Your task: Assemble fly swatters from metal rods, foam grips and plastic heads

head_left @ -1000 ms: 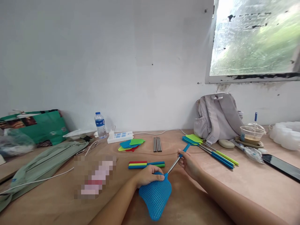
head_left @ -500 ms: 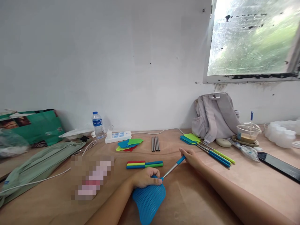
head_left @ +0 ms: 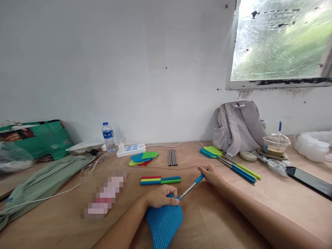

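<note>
A grey backpack (head_left: pixel 240 128) leaned against the wall (head_left: pixel 166 97), below the window (head_left: pixel 280 45). Near its base, on the right, sat a rounded beige object (head_left: pixel 247 156) and a clear lidded cup (head_left: pixel 275 145). Farther right of the backpack were a flat black device (head_left: pixel 311 180) and translucent white jars (head_left: pixel 316 150). Well to its left were a white power strip (head_left: pixel 131 150), a blue-capped bottle (head_left: pixel 108 136), a grey-green cloth (head_left: pixel 49 180) and a green bag (head_left: pixel 49 140).

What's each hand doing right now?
Left hand: closed, holding the blue swatter by its head.
Right hand: closed on the swatter's blue grip.
</note>
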Available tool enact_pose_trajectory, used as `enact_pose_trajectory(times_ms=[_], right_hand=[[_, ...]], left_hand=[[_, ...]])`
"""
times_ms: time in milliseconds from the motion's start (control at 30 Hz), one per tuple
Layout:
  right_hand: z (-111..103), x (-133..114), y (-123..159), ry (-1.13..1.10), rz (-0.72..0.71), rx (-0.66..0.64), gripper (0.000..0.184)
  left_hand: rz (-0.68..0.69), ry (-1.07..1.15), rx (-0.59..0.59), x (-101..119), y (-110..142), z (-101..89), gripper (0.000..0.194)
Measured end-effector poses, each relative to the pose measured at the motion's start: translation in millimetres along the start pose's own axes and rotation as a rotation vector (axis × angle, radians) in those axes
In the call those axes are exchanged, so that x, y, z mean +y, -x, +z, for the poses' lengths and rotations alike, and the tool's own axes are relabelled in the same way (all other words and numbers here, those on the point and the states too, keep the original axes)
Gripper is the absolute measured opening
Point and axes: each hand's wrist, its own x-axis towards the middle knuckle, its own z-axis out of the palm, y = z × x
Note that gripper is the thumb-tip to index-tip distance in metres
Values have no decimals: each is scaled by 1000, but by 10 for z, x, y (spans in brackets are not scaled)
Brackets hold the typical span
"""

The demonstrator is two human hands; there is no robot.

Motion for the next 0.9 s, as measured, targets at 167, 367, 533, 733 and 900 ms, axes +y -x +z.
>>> enact_pose_trajectory(times_ms=[167, 367, 533, 733, 900], right_hand=[[20, -33, 27, 13, 14, 13, 42], [46, -73, 63, 9, 14, -6, 43], [-41, -162, 59, 29, -56, -78, 48], [-387, -315, 100, 285, -483, -372, 37], [-447, -483, 220, 611, -549, -548, 38]], left_hand=[[-9, 16, 5, 2, -1, 4, 47], [15, -1, 26, 18, 18, 18, 45], [25, -73, 13, 59, 38, 6, 41], [-10, -442, 43, 205, 146, -76, 36], [-43, -858, 288, 437, 234, 113, 28]])
